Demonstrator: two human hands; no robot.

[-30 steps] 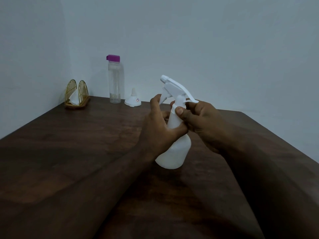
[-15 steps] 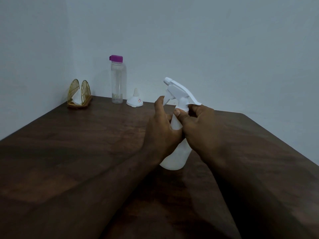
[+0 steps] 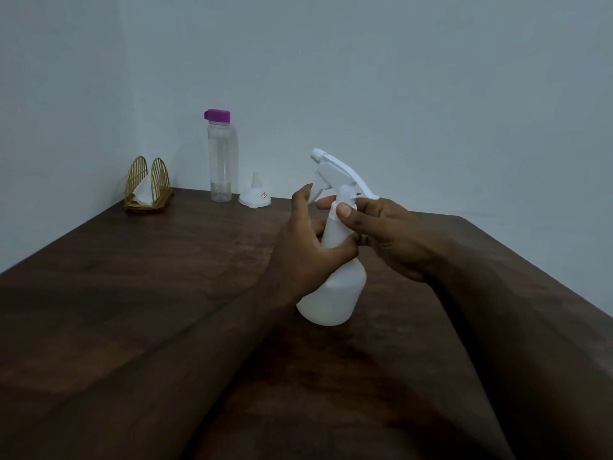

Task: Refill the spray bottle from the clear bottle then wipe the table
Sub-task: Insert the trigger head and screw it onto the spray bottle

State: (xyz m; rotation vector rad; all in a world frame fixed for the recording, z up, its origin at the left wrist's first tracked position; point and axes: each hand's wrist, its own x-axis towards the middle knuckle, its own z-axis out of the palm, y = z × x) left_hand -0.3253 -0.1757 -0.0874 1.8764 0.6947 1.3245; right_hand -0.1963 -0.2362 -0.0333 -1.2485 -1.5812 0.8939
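From the head view, a dark wooden table [image 3: 139,293] fills a corner between plain pale walls [image 3: 431,94]. At the far edge stand a gold napkin holder [image 3: 148,185], the clear bottle [image 3: 220,157] with its purple cap, and a white funnel [image 3: 254,195]. The spray bottle [image 3: 335,287] stands mid-table, tilted. The left hand [image 3: 308,250] grips its neck; the right hand [image 3: 388,234] pinches the collar under the trigger head. Since half a second ago the right thumb has shifted round the collar; the bottle stays put.
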